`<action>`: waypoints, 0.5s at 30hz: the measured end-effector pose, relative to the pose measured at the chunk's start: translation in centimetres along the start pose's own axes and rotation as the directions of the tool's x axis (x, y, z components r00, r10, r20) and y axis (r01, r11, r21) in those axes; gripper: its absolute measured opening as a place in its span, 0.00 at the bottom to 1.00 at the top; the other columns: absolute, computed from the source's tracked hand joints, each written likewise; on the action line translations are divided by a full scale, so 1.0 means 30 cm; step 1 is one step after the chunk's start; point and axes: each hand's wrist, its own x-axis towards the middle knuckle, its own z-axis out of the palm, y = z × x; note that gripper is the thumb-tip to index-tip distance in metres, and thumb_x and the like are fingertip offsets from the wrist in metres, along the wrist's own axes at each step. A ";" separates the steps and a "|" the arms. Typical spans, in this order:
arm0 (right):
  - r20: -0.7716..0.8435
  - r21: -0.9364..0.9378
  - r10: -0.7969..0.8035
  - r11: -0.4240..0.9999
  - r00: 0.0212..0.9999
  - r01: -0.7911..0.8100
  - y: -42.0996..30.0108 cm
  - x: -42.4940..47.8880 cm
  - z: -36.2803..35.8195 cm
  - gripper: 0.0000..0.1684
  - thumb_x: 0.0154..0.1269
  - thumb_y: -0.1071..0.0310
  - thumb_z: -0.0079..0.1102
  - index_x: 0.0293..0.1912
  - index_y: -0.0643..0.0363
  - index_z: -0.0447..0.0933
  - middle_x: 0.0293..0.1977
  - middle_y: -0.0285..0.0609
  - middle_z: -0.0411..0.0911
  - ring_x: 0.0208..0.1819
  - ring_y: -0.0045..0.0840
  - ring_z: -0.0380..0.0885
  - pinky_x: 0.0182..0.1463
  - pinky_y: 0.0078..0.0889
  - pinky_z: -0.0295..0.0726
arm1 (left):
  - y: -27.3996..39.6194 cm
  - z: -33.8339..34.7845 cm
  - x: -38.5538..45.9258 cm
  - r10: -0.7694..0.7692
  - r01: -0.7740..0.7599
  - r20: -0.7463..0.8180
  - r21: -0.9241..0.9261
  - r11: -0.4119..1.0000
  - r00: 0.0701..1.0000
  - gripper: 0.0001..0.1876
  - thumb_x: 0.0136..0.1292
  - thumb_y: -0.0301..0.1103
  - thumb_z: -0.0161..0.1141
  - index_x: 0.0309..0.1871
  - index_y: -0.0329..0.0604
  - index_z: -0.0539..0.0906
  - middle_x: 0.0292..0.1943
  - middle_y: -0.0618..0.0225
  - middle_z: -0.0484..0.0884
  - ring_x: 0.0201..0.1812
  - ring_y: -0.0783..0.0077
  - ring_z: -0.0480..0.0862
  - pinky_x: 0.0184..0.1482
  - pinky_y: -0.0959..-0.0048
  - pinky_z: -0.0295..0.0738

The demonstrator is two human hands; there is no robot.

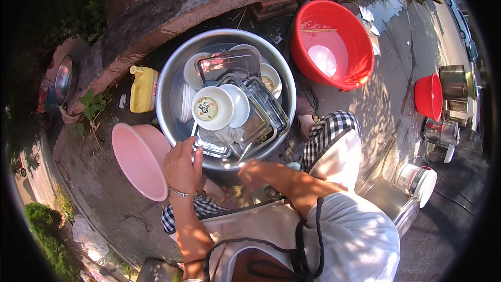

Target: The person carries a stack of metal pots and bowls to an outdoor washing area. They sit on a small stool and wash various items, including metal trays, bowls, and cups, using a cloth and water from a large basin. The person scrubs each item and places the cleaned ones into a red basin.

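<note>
My left hand [183,164] is at the near left rim of a large metal basin [226,33], thumb apart from the fingers. A clear plastic container [213,149] lies by its fingertips; whether I grip it is unclear. My right hand [250,174] hangs just outside the basin's near rim, its fingers pointing down and partly hidden. In the basin's water are white paper bowls [213,103], one on top with food scraps, more clear plastic containers [250,105], a crumpled tissue [225,136] and a stack of white bowls or lids [188,102].
A pink basin [139,160] leans at the left, near a yellow plastic jug [143,89]. At the upper right a red tub [332,47] holds water and a white round piece. Further right stand a red bucket [428,96], metal pots [453,82] and a white pail [417,182]. A concrete ledge [219,4] runs behind.
</note>
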 end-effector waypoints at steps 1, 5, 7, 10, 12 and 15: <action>-0.007 0.001 -0.033 0.999 0.999 0.033 -0.027 -0.006 0.007 0.16 0.54 0.65 0.68 0.43 0.56 0.79 0.35 0.44 0.79 0.35 0.36 0.81 0.35 0.43 0.82 | 0.023 0.000 -0.005 -0.018 0.017 -0.007 -0.108 0.994 1.000 0.12 0.61 0.35 0.61 0.47 0.44 0.80 0.31 0.62 0.80 0.35 0.56 0.81 0.39 0.60 0.74; -0.027 -0.044 -0.088 0.995 0.996 0.087 -0.111 -0.043 0.021 0.11 0.56 0.66 0.66 0.40 0.56 0.81 0.31 0.43 0.80 0.33 0.34 0.81 0.32 0.39 0.82 | 0.056 0.055 -0.069 0.080 -0.075 0.060 -0.083 0.994 0.995 0.12 0.62 0.37 0.60 0.47 0.45 0.80 0.33 0.60 0.82 0.36 0.54 0.82 0.40 0.57 0.75; -0.024 -0.103 -0.095 0.990 0.995 0.092 -0.149 -0.055 -0.013 0.09 0.57 0.66 0.65 0.39 0.56 0.82 0.30 0.43 0.80 0.31 0.33 0.81 0.31 0.37 0.83 | 0.071 0.057 -0.097 0.060 -0.053 0.162 -0.049 0.997 0.985 0.13 0.62 0.39 0.60 0.48 0.46 0.80 0.35 0.59 0.83 0.38 0.53 0.83 0.41 0.57 0.76; 0.122 -0.236 0.138 0.966 0.983 -0.107 -0.278 -0.119 -0.055 0.09 0.57 0.67 0.66 0.39 0.55 0.82 0.31 0.42 0.82 0.36 0.29 0.83 0.32 0.35 0.83 | 0.076 0.083 -0.117 -0.003 -0.006 0.319 0.028 1.000 0.948 0.15 0.63 0.42 0.59 0.50 0.48 0.80 0.40 0.57 0.84 0.43 0.53 0.83 0.45 0.58 0.77; -0.009 -0.206 0.103 0.973 0.995 -0.103 -0.360 -0.270 -0.016 0.11 0.57 0.66 0.64 0.41 0.56 0.81 0.30 0.43 0.81 0.31 0.31 0.82 0.32 0.34 0.84 | 0.020 0.124 -0.153 -0.036 0.013 0.335 0.071 0.997 0.942 0.15 0.63 0.43 0.59 0.50 0.49 0.80 0.40 0.57 0.84 0.44 0.53 0.83 0.46 0.58 0.77; -0.138 -0.181 -0.004 0.983 0.990 -0.021 -0.338 -0.405 0.000 0.12 0.59 0.65 0.60 0.42 0.58 0.79 0.34 0.43 0.81 0.34 0.30 0.82 0.34 0.34 0.85 | -0.004 0.153 -0.164 -0.064 0.050 0.386 0.047 0.998 0.920 0.16 0.63 0.43 0.59 0.50 0.48 0.80 0.34 0.60 0.84 0.41 0.56 0.84 0.44 0.61 0.77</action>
